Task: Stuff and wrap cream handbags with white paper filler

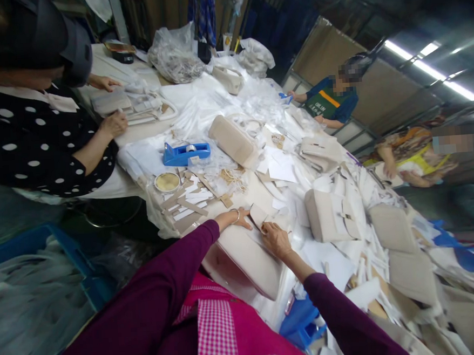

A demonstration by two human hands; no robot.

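Observation:
A cream handbag (248,255) lies tilted on the table edge close to my body, its broad panel facing me. At its far edge my left hand (236,218), with a bracelet at the wrist, grips the bag with the thumb on the near side. My right hand (277,239) has its fingers pinched together at the bag's upper edge. Beside them a small cream flap (258,215) with a dark edge sticks up. What the right fingertips hold is too small to make out. Cardboard and white paper strips (187,200) lie beyond my left hand.
A blue tape dispenser (186,154) and a round tin (167,182) stand ahead left. More cream bags (332,214) and paper sheets cover the right side. A co-worker (34,132) handles a bag at left; two people sit across. A blue crate (59,249) stands on the floor.

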